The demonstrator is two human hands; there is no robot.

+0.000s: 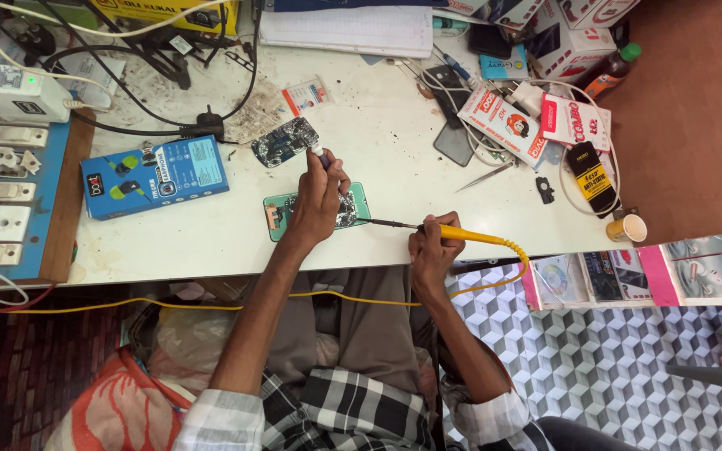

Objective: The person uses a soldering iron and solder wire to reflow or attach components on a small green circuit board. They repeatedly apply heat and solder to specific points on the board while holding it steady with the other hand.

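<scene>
Two closed grips: right hand (429, 250) around yellow soldering iron (461, 235), left hand (321, 196) pinching small tube (319, 153).

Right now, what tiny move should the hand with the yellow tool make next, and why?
Probably nudge the soldering iron tip slightly left onto the circuit board: the right hand holds its tip at the board's edge while the left hand steadies it.

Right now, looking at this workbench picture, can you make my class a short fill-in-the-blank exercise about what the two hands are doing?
1. The right hand holds a soldering iron with a ____ handle.
2. The iron's tip points at the green-framed board under the ____ hand.
3. The blue box lies to the ____ of that board in the picture.
4. The small cup stands near the table's ____ end.

Missing words: yellow; left; left; right
</scene>
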